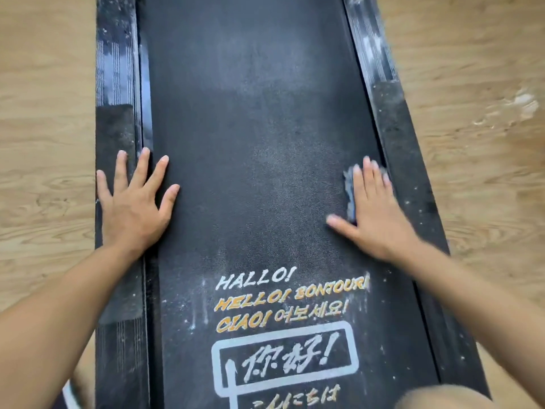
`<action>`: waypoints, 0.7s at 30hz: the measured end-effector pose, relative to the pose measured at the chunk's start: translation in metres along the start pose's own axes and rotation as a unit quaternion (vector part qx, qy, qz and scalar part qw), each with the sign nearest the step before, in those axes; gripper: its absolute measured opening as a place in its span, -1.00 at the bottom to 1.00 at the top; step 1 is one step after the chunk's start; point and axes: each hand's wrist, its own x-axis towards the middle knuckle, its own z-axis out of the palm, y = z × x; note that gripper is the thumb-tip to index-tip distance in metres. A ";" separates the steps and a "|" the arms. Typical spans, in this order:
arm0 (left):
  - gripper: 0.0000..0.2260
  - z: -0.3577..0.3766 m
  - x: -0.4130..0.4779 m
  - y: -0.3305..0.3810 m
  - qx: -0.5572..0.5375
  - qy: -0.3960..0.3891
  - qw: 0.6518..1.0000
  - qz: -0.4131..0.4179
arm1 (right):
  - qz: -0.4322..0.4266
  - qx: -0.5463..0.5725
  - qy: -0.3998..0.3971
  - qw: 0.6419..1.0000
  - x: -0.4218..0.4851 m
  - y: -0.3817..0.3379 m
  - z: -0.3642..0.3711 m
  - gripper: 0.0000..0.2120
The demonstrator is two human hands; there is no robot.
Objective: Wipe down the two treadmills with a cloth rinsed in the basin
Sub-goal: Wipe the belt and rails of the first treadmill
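Forearms [59, 305]: both reached fwd over treadmill belt [256, 128], black, dusty.
L hand [132, 202]: flat, fingers spread, lay across L side rail [115, 128] & belt edge.
R hand [374, 208]: blurred, fingers straight & together, pressed flat on cloth.
Cloth [349, 190]: blue-grey, under R hand by belt's R edge.
Greetings [283, 302]: printed on belt, nearer than both hands.
Floor [44, 113]: wood.

Light wood-grain floor [44, 84] fills both sides, evenly lit; a pale scuffed patch [522, 106] marks the right part.
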 end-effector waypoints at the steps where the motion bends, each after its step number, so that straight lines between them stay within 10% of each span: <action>1: -0.41 0.000 0.000 0.000 0.000 -0.001 1.000 0.000 | 0.003 -0.016 -0.015 1.000 -0.033 -0.003 0.013 0.16; 15: -0.40 -0.001 0.000 0.002 -0.007 -0.010 1.000 -0.003 | 0.041 0.071 -0.025 0.996 -0.108 -0.030 0.037 0.03; 21: -0.41 0.000 0.002 0.004 -0.008 -0.003 1.000 -0.004 | 0.076 0.073 0.026 0.994 0.061 -0.020 -0.011 0.21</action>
